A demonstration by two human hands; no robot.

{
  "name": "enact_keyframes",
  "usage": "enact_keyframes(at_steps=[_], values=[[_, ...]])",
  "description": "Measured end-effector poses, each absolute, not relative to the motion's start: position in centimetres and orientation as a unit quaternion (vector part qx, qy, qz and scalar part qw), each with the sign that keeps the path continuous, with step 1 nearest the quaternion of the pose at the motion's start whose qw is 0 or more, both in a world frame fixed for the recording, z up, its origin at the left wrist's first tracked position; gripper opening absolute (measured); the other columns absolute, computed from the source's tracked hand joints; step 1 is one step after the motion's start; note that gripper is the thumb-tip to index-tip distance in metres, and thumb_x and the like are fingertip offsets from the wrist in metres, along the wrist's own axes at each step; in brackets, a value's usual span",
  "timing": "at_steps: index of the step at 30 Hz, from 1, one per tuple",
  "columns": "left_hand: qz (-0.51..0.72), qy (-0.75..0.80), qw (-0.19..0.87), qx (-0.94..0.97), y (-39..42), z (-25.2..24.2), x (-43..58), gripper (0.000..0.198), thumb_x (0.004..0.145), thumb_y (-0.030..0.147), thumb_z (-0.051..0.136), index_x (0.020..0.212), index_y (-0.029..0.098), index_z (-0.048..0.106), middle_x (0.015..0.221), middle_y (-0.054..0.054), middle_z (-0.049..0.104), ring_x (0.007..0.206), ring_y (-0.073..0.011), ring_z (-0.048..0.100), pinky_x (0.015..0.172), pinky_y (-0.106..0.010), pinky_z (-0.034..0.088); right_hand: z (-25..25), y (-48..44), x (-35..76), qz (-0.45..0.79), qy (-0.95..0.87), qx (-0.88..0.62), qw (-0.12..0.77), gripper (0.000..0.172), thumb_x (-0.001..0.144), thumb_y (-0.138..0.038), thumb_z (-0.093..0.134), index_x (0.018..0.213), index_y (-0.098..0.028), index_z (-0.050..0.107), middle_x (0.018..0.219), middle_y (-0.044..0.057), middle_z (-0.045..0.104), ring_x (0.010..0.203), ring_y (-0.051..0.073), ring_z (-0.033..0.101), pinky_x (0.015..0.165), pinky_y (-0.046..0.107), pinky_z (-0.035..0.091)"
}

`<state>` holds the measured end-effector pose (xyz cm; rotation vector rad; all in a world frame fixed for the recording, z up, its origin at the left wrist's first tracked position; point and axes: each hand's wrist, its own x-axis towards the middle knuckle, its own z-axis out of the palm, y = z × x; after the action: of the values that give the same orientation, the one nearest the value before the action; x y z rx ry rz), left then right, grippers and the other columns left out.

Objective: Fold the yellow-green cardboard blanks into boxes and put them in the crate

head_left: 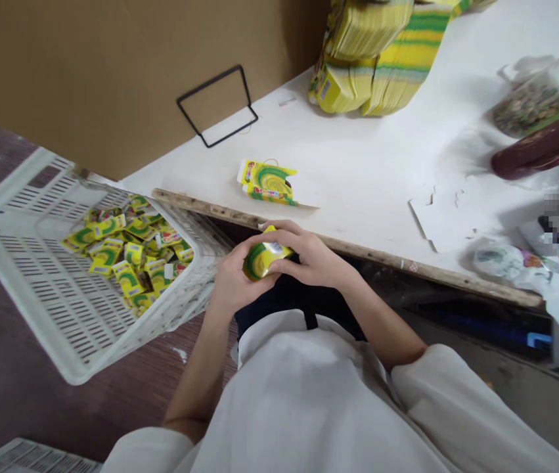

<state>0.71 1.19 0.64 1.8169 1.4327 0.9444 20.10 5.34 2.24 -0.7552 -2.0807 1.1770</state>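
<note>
Both my hands hold one small yellow-and-green carton (263,257) just below the table's front edge. My left hand (232,279) wraps its lower left side, fingers curled. My right hand (309,256) covers its top and right side, fingers pressed on it. A flat unfolded carton (267,182) of the same print lies on the white table (382,164), a little beyond my hands. To my left, a white slotted basket (37,289) holds several folded cartons (129,253).
A tall stack of flat yellow-green cartons (378,59) stands at the table's far side. A black wire frame (217,105) leans by the cardboard wall. A dark red bottle (540,148), a clear container (535,98) and plastic bags (510,259) crowd the right end.
</note>
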Motion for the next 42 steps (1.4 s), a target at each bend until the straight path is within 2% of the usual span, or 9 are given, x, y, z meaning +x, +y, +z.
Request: enact_keyframes(at_steps=[5, 10, 15, 20, 25, 30, 33, 38, 42], values=[[0.396, 0.540, 0.308, 0.676, 0.7, 0.0, 1.5, 0.063, 0.066, 0.029, 0.082, 0.125, 0.022, 0.060, 0.118, -0.009, 0.071, 0.104, -0.0275, 0.069, 0.092, -0.040, 0.055, 2.1, 4.8, 18.6, 0.411, -0.760, -0.319, 0.390, 0.027, 0.098, -0.024, 0.048, 0.122, -0.018, 0.057, 0.126, 0.015, 0.054, 0.130, 0.026, 0.049, 0.109, 0.046, 0.044], [0.600, 0.565, 0.351, 0.444, 0.5, -1.5, -0.1, 0.054, 0.075, 0.047, 0.078, 0.119, 0.023, 0.058, 0.107, -0.006, 0.069, 0.089, -0.0191, 0.069, 0.083, -0.033, 0.056, 1.2, 6.5, 18.2, 0.420, -0.732, -0.337, 0.417, 0.060, 0.095, -0.046, 0.059, 0.144, -0.018, 0.038, 0.138, 0.017, 0.050, 0.119, 0.025, 0.055, 0.098, 0.040, 0.052], [0.712, 0.528, 0.443, 0.137, 1.7, -1.9, -4.4, 0.074, 0.075, 0.086, 0.049, 0.109, 0.021, 0.057, 0.123, -0.016, 0.062, 0.123, -0.0273, 0.061, 0.104, -0.041, 0.050, -0.4, 10.7, 18.6, 0.223, -0.736, -0.558, 0.311, 0.033, 0.090, -0.026, 0.065, 0.120, -0.015, 0.061, 0.118, 0.018, 0.057, 0.110, 0.032, 0.053, 0.096, 0.050, 0.045], [0.722, 0.527, 0.443, 0.073, 1.6, -2.1, -4.8, 0.057, 0.076, 0.073, 0.063, 0.100, 0.021, 0.057, 0.141, -0.017, 0.052, 0.134, -0.0253, 0.052, 0.106, -0.037, 0.049, -1.0, 12.0, 18.3, 0.177, -0.742, -0.604, 0.230, 0.013, 0.087, -0.012, 0.058, 0.097, -0.016, 0.066, 0.103, 0.016, 0.059, 0.099, 0.030, 0.052, 0.088, 0.045, 0.045], [0.688, 0.546, 0.449, 0.165, 1.4, -1.9, -2.1, 0.042, 0.074, 0.050, 0.079, 0.105, 0.025, 0.067, 0.114, -0.008, 0.070, 0.104, -0.0192, 0.068, 0.088, -0.031, 0.055, -1.3, 12.1, 19.0, 0.193, -0.708, -0.612, 0.295, 0.031, 0.087, -0.015, 0.061, 0.117, -0.017, 0.058, 0.117, 0.014, 0.055, 0.093, 0.024, 0.054, 0.083, 0.040, 0.048], [0.670, 0.527, 0.471, 0.225, 1.7, -0.9, -0.1, 0.031, 0.075, 0.040, 0.083, 0.098, 0.021, 0.073, 0.092, -0.004, 0.074, 0.077, -0.0120, 0.069, 0.070, -0.022, 0.055, -1.8, 13.0, 19.2, 0.177, -0.728, -0.614, 0.248, 0.010, 0.085, -0.014, 0.065, 0.095, -0.016, 0.063, 0.103, 0.013, 0.057, 0.096, 0.028, 0.054, 0.086, 0.043, 0.047], [0.671, 0.522, 0.474, 0.229, 1.8, -0.8, 0.5, 0.031, 0.074, 0.039, 0.084, 0.096, 0.020, 0.073, 0.086, -0.002, 0.074, 0.071, -0.0104, 0.068, 0.066, -0.020, 0.054, -2.1, 13.1, 19.0, 0.167, -0.732, -0.606, 0.261, 0.013, 0.084, -0.013, 0.066, 0.095, -0.017, 0.060, 0.103, 0.014, 0.059, 0.094, 0.027, 0.053, 0.085, 0.043, 0.047], [0.638, 0.516, 0.509, 0.260, 1.1, -1.7, 1.0, 0.032, 0.077, 0.043, 0.081, 0.099, 0.020, 0.073, 0.086, -0.003, 0.074, 0.071, -0.0109, 0.070, 0.068, -0.021, 0.056, -1.6, 12.2, 18.9, 0.202, -0.725, -0.585, 0.302, 0.016, 0.085, -0.008, 0.059, 0.094, -0.020, 0.053, 0.096, 0.010, 0.062, 0.091, 0.024, 0.056, 0.085, 0.040, 0.046], [0.602, 0.462, 0.570, 0.316, 1.1, -2.3, 1.7, 0.050, 0.075, 0.052, 0.080, 0.115, 0.023, 0.070, 0.109, -0.009, 0.073, 0.095, -0.0194, 0.072, 0.081, -0.030, 0.058, 0.3, 10.1, 19.1, 0.320, -0.667, -0.539, 0.402, 0.017, 0.085, -0.013, 0.061, 0.092, -0.023, 0.049, 0.085, 0.001, 0.061, 0.075, 0.017, 0.057, 0.070, 0.031, 0.046]])
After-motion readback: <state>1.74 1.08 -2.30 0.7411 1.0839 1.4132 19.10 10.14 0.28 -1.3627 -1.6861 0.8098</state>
